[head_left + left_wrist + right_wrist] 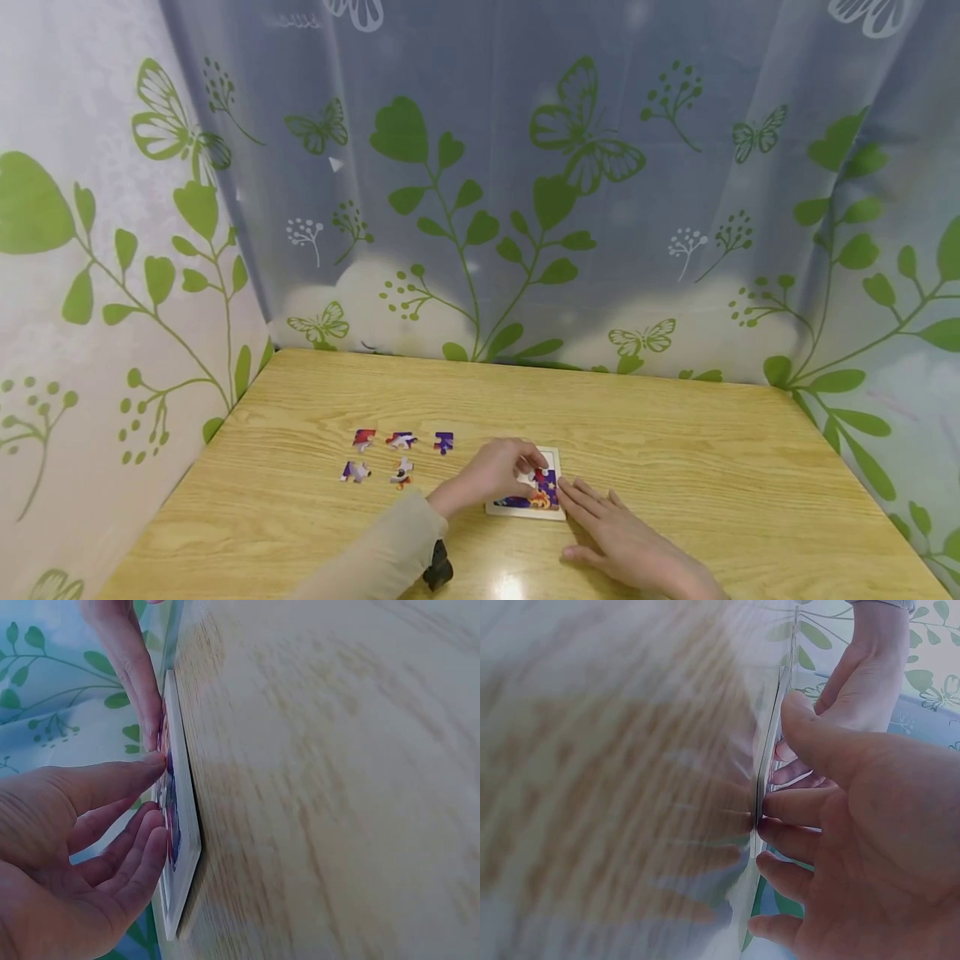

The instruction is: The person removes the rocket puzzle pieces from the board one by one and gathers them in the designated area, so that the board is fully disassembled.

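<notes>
A small square jigsaw puzzle in a pale frame (525, 513) lies on the table, with purple, orange and starry pieces along its bottom and right side. My left hand (501, 471) reaches over it, thumb and fingertips bent around a red-and-purple puzzle piece (540, 475) at the puzzle's surface. In the left wrist view, the thumb (154, 761) tip meets the puzzle, and the other fingers curl close to it. My right hand (618, 533) lies beside the frame with fairly straight fingers, their tips against its right edge. The left hand covers part of the puzzle.
To the left of the frame lie several loose puzzle pieces in two rows, among them a purple piece (444, 442) and a white-and-orange piece (402, 473). Leaf-patterned curtains (480, 208) border the wooden table (675, 442) at the back and sides.
</notes>
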`<state>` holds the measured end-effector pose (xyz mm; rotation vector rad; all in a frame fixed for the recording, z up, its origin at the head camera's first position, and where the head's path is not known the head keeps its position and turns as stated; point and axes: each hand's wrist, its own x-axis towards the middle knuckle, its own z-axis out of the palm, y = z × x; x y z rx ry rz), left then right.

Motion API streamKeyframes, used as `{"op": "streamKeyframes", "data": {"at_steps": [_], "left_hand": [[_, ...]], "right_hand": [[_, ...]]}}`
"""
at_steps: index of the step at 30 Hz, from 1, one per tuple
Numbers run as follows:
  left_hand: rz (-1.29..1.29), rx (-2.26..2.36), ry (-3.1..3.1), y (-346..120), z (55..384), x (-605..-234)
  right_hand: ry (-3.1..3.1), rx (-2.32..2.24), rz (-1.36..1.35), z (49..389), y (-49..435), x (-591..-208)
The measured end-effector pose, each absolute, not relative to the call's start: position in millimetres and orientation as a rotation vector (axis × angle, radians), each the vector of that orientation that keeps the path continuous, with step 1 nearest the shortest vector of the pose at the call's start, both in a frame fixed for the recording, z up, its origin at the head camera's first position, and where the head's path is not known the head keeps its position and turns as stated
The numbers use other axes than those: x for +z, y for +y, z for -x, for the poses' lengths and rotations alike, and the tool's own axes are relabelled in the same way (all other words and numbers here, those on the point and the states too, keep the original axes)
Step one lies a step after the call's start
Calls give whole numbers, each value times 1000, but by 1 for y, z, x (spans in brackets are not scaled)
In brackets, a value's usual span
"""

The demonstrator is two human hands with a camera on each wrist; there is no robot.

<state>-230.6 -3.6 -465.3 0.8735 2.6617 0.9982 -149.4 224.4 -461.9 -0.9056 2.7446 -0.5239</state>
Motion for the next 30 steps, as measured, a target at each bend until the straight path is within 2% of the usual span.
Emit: {"op": "streamKeyframes", "data": {"at_steps": [17, 30], "left_hand": [[-888, 1036, 2676, -1, 230, -465], [-685, 1360, 2531, 1, 234, -469]], "right_hand": [[2743, -513, 914, 150, 224, -464], [2744, -518, 915, 150, 224, -463]]}}
